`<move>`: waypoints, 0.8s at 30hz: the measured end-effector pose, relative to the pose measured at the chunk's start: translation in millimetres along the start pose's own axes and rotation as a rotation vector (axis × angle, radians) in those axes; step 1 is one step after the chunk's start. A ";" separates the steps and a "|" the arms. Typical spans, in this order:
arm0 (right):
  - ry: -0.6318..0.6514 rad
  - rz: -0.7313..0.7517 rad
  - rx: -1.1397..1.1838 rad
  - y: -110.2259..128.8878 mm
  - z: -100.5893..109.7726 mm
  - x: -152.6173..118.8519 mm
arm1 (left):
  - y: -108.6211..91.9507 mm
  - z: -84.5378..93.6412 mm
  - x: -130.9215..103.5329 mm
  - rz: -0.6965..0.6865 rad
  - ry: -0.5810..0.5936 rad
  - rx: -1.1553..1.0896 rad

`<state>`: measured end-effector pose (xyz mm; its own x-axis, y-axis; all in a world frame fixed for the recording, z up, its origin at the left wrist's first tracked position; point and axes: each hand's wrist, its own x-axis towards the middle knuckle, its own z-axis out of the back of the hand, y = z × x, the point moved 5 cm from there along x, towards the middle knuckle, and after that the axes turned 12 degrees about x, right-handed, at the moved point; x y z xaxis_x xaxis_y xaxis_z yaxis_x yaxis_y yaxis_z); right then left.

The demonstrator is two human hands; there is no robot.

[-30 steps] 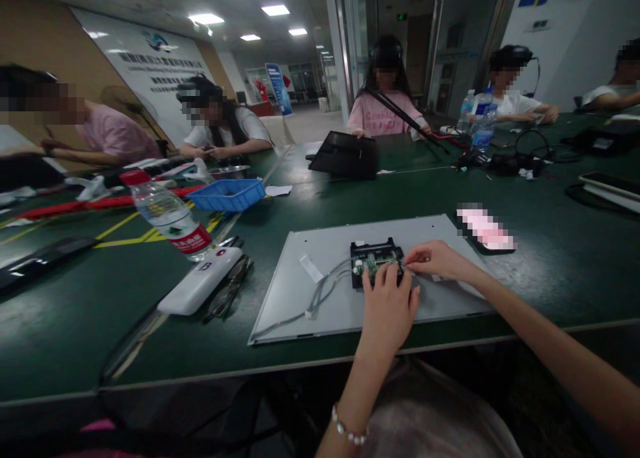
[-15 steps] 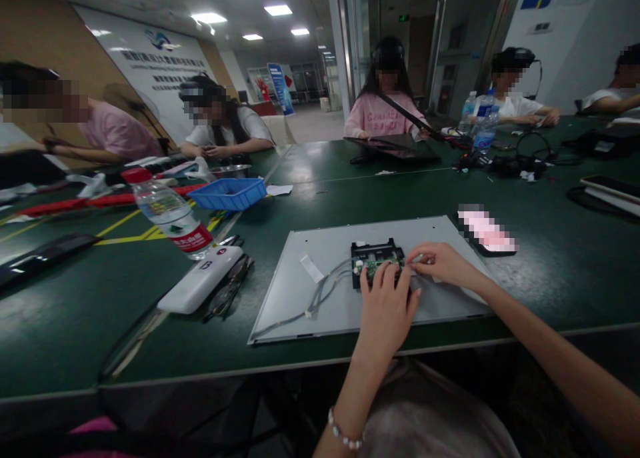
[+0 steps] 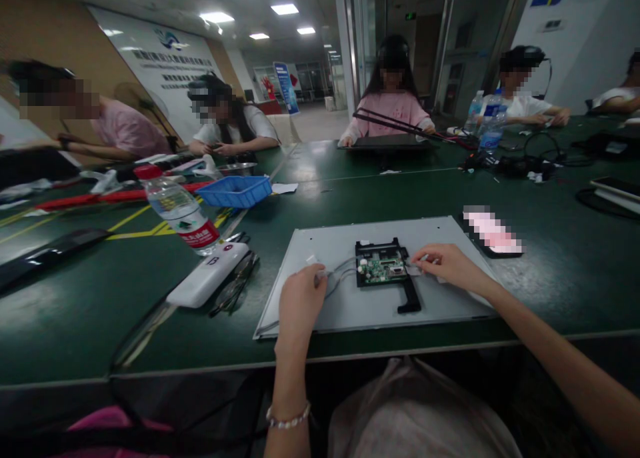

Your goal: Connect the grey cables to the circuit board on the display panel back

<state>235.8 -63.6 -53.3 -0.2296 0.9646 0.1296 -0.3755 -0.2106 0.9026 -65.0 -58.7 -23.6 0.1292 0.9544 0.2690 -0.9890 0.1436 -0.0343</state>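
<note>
A flat grey panel lies before me, bearing a black plastic bracket with a green circuit board in it. Grey wires run leftward from the board. On the panel's left part, my left hand has its fingers closed at a small whitish strip, mostly covered by them. My right hand pinches a thin pale strip at the board's right edge; its exact kind is unclear.
A phone lies right of the panel. To the left are a white power bank, glasses, a tilted water bottle and a blue tray. Across the green table, a person handles a dark flat panel; other people sit around.
My left hand has moved left from the circuit board to the whitish strip, uncovering the board and bracket. My right hand stays at the board's right edge. The person opposite has lowered their dark panel.
</note>
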 end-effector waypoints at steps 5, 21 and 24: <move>-0.017 0.021 -0.022 0.0 2.6 -0.1 | 0.1 3.1 0.9 0.071 -0.003 0.070; 0.009 0.447 -0.169 95.4 -89.2 -15.4 | -42.3 19.6 -44.4 -0.070 -0.182 0.063; 0.049 0.455 -0.177 103.3 -109.9 -9.8 | -32.6 21.1 -43.0 -0.037 -0.222 0.012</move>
<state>100.5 -112.2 -6.5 -0.4465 0.7606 0.4713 -0.3727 -0.6369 0.6749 -39.7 -110.0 -13.7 0.1480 0.8673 0.4752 -0.9848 0.1732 -0.0095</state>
